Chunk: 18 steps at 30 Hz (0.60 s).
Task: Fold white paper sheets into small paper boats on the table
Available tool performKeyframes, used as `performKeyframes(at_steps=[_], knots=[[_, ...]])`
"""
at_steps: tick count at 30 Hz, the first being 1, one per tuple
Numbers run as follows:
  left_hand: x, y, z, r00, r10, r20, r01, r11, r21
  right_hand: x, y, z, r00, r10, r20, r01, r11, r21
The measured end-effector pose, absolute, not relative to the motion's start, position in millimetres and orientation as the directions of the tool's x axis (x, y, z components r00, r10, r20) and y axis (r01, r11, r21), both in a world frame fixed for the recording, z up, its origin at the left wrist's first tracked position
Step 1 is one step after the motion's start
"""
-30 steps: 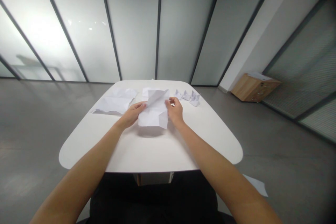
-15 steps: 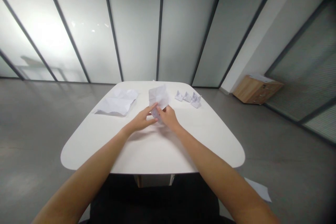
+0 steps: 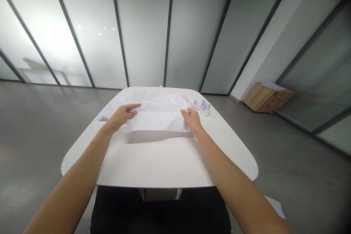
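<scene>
A creased white sheet of paper [image 3: 161,119] is spread wide between my hands, just above the table, its shadow falling below its near edge. My left hand [image 3: 122,115] grips the sheet's left end, thumb and forefinger stretched along it. At the right end, my right hand [image 3: 191,118] pinches the paper with the thumb on top. Several small folded paper pieces [image 3: 204,106] stand beyond my right hand, partly covered by the sheet. More crumpled paper [image 3: 109,110] lies on the left, partly behind the held sheet and my left hand.
The white table [image 3: 153,164] has rounded corners and reaches close to my lap. A sheet of paper [image 3: 275,206] lies on the floor at the right. A wooden cabinet [image 3: 264,98] with papers on top stands near the pillar. Frosted glass panels [image 3: 142,29] line the back.
The paper, bunched and upright between my close hands before, is now opened out flat and wide. My left hand has moved left and my right hand right.
</scene>
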<state>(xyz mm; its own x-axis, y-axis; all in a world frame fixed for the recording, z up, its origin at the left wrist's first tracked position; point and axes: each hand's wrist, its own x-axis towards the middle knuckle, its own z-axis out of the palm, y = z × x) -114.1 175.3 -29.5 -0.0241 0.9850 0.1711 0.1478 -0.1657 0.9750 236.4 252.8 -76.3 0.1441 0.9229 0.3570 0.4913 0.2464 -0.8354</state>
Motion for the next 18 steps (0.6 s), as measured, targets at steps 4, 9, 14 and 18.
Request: performKeyframes(at_steps=[4,9,14,18], knots=[[-135.1,159.9,-28.9,0.047,0.994,0.097,0.238,-0.106,0.966,233.0,256.4,-84.4,0.084,0.943,0.322,0.602,0.209,-0.771],[-139.7,140.9,-31.9,0.228,0.974,0.007,0.166,-0.046,0.985,232.9,258.4,-86.9,0.000,0.949,0.316,0.692,0.228,-0.685],[-150.0,145.7,-28.4,0.123,0.992,0.016,0.010,-0.017,1.000,241.1,262.1,-88.6,0.086,0.968,0.234,0.608,0.135,-0.783],[-172.5,170.7,-34.1,-0.229,0.968,0.103,-0.177,-0.145,0.974,246.5,261.4,-88.7,0.127,0.989,0.072,0.333,0.026,-0.943]])
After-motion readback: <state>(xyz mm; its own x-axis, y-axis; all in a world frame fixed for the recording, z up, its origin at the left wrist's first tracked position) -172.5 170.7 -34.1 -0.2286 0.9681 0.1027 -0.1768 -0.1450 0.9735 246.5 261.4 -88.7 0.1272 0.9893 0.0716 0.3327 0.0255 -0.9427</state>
